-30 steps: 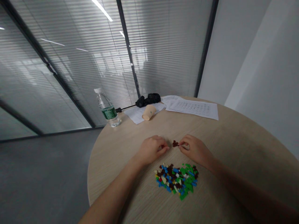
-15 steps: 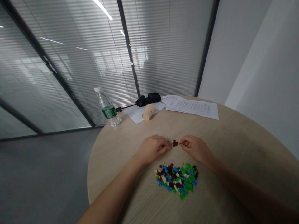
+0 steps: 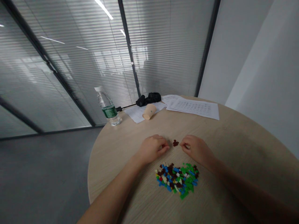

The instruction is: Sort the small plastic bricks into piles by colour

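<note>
A small cluster of dark brown building bricks (image 3: pixel 175 143) lies on the table between my two hands. My left hand (image 3: pixel 154 148) rests just left of it, fingers curled in and the thumb close to the fingertips; whatever they hold, if anything, is hidden. On the other side, my right hand (image 3: pixel 193 147) has thumb and forefinger pinched together beside the cluster. Anything in that pinch is too small to name. Nearer to me, below both hands, spreads a pile of loose building bricks (image 3: pixel 177 179) in green, blue, brown, cream and a few other colours.
A clear water bottle (image 3: pixel 110 111) with a green label stands at the table's (image 3: pixel 105 155) left far edge. Beside it a paper cup (image 3: pixel 149 112) lies on its side on a sheet. Behind are a black bundled object (image 3: pixel 149 99) and printed papers (image 3: pixel 196 108).
Both hands stay almost in place, with only a slight shift of the right fingertips by the brown cluster. The pile looks the same.
</note>
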Demonstrator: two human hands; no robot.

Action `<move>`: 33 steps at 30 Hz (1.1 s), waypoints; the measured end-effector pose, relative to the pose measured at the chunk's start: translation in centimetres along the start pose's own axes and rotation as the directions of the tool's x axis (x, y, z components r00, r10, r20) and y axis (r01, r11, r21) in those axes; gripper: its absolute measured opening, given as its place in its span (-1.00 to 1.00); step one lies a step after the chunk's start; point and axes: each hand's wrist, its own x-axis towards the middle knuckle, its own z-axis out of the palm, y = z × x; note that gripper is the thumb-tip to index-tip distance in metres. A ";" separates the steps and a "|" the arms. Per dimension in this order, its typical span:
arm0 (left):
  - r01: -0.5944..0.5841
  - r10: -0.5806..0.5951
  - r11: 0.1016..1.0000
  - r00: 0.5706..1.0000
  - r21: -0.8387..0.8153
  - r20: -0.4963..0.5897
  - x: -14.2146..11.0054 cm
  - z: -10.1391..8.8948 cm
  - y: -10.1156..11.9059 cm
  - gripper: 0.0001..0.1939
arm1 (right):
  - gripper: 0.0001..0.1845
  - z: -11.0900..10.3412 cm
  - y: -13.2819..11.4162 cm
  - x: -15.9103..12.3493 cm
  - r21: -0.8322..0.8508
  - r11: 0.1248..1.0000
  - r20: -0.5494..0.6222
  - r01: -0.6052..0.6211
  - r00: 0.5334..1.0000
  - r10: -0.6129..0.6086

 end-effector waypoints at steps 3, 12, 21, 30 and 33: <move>-0.002 0.002 1.000 1.000 -0.001 -0.004 0.0 0.0 -0.1 -0.84 | -0.81 -0.1 -0.1 -0.1 -0.024 0.999 0.010 0.037 0.999 -0.037; -0.006 0.007 1.000 1.000 0.013 -0.008 0.0 -0.2 0.2 -0.84 | -0.80 0.1 -0.1 0.0 -0.146 0.986 0.004 0.075 0.997 -0.076; 0.006 -0.006 1.000 1.000 -0.001 -0.023 -0.1 -0.1 0.0 -0.83 | -0.80 -0.4 -1.0 -0.1 -0.249 0.958 0.115 0.142 0.986 -0.117; 0.001 -0.001 1.000 1.000 0.009 -0.026 -0.1 -0.4 0.1 -0.82 | -0.78 -0.1 -0.1 -0.4 -0.130 0.982 0.046 0.134 0.991 -0.129; 0.000 0.000 1.000 1.000 0.007 -0.017 -0.1 -0.4 0.1 -0.82 | -0.77 -0.1 0.4 -0.4 -0.113 0.986 0.022 0.121 0.993 -0.119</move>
